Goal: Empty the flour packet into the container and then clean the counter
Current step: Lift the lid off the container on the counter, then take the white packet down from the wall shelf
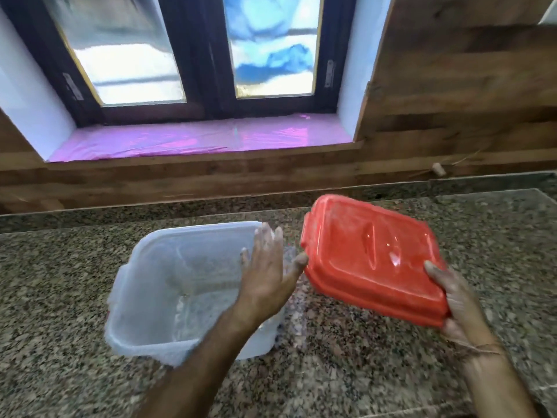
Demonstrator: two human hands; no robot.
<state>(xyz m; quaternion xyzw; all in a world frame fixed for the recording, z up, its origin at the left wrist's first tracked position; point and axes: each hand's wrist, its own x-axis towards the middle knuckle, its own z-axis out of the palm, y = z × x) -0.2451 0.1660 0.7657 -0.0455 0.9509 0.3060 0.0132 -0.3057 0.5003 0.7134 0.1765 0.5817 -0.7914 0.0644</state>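
Container: I saw the clear tub standing uncovered on the granite counter, left of centre, with no flour heap that I could make out inside.
Left hand: flat, fingers spread, above the tub's right rim, its thumb touching the lid's left edge.
Red lid: tilted, held off the counter.
Right hand: I saw it clamped on the lid's near right corner.
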